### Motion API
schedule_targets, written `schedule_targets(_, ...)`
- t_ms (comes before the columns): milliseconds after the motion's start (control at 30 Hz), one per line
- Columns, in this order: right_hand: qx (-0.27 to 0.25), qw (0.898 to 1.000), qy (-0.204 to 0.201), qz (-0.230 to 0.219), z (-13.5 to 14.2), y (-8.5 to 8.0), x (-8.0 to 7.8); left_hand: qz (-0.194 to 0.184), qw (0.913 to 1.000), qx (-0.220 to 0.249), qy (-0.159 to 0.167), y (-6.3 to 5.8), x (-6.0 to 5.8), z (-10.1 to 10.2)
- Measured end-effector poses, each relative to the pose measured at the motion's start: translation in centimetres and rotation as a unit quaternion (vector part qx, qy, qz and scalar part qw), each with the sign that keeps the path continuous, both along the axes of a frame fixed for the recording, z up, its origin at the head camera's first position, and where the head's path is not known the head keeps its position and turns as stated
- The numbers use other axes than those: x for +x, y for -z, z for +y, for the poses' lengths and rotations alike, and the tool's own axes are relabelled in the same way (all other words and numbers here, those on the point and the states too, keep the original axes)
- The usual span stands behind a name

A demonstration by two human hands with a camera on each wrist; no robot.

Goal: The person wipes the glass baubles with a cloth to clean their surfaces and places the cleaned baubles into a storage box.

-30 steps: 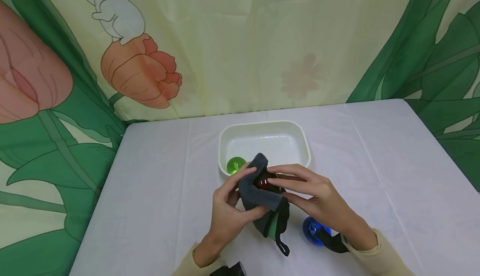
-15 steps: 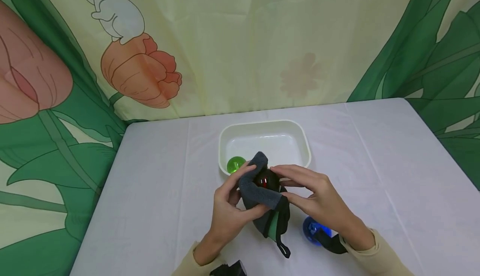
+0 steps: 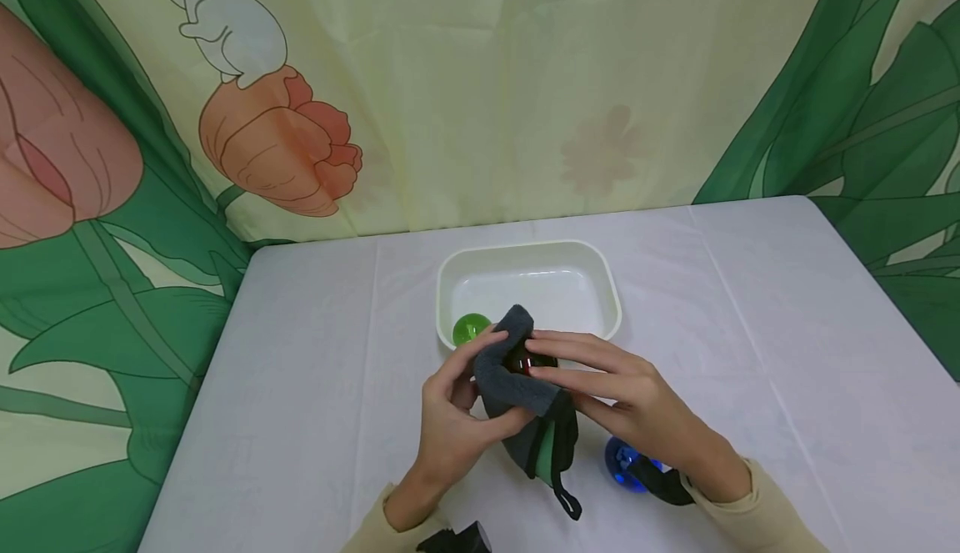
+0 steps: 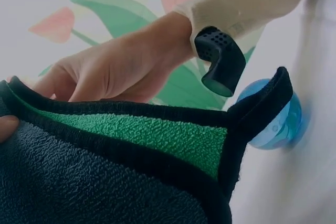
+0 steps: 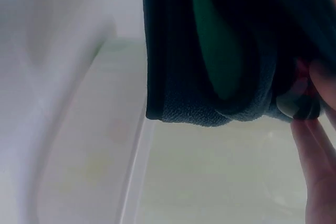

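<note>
My left hand (image 3: 453,415) grips a grey terry cloth (image 3: 504,394) with a green inner side, black edging and a hanging loop. It is bunched around a glossy dark red ball (image 3: 521,361). The fingers of my right hand (image 3: 626,382) curl over the ball from the right, with the thumb side down by the cloth. In the left wrist view, the cloth (image 4: 94,171) fills the foreground, with my right hand (image 4: 121,66) behind it. The right wrist view shows the ball (image 5: 299,100) under a cloth fold, partly covered by fingers.
Behind the hands stands a white tray (image 3: 528,250) holding a clear green ball (image 3: 470,329) at its near left corner. A blue ball (image 3: 621,463) lies on the white-covered table (image 3: 300,386), below the right wrist. A printed curtain (image 3: 465,103) hangs behind the table.
My right fingers draw back a little, exposing more of the dark red ball, then come forward over it again. The left hand keeps its hold, shifting slightly left with the cloth.
</note>
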State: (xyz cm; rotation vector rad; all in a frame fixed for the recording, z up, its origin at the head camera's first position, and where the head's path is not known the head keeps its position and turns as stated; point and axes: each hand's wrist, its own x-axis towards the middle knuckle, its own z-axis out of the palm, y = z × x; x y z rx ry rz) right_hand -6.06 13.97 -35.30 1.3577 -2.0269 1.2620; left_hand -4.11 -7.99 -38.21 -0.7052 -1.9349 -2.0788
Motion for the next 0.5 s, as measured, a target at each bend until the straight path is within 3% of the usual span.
schedule_targets(133, -0.006, 1.000, 0.006, -0.004, 0.0, 0.0, 0.0, -0.001, 1.0000, -0.003, 0.003, 0.0, 0.0, 0.0)
schedule_targets(200, -0.005, 0.999, 0.017, -0.028, 0.0, 0.0, 0.1, -0.003, 1.0000, -0.007, 0.006, 0.0, 0.0, 0.0)
schedule_targets(300, -0.008, 0.992, 0.032, -0.121, 0.2, 0.0, 0.5, -0.002, 0.9998, -0.016, 0.009, 0.0, 0.0, 0.1)
schedule_targets(400, -0.006, 0.976, 0.054, -0.209, 0.4, -0.1, 0.9, 0.004, 0.9997, -0.024, 0.009, -0.1, 0.1, 0.1)
schedule_targets(500, 0.006, 0.971, 0.060, -0.233, 0.4, -0.2, 1.1, 0.004, 0.9997, -0.024, 0.005, -0.1, 0.1, 0.1)
